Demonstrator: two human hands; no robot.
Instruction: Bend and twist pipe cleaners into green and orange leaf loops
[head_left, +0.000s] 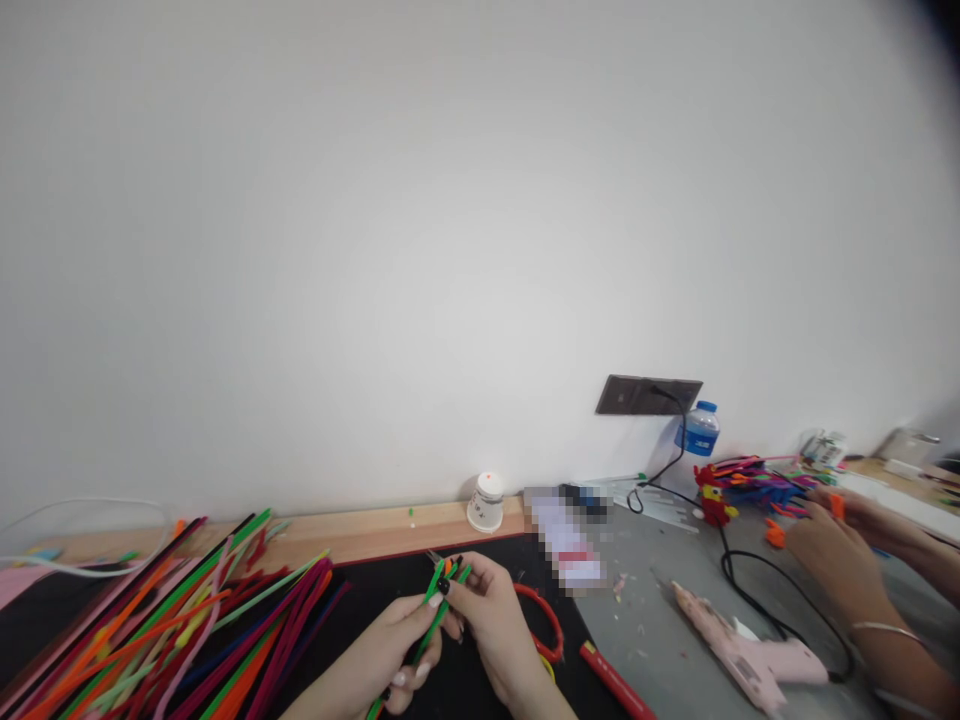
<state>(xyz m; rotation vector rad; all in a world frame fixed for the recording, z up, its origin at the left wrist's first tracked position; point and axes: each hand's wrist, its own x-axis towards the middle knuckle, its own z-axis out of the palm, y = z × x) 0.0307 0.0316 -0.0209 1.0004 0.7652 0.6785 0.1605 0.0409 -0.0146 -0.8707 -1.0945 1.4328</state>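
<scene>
Green pipe cleaners (433, 628) run between my two hands, with small orange and black bits at their upper end. My left hand (401, 640) is closed around the lower part of the green strips. The fingers of my right hand (491, 610) pinch their upper end. Partly behind my right hand lies a tool with a red looped handle (551, 622); its metal tip shows just behind the strips. A heap of colourful pipe cleaners (187, 625) lies left of my hands on a black mat (360, 590).
An upside-down paper cup (486, 505) stands by the wall. Right of me are a red-handled tool (611, 680), a pink glue gun (750, 650) with a black cord, a small red figure (712, 497) and a bottle (699, 430). A co-worker's hands (836, 550) hold something orange.
</scene>
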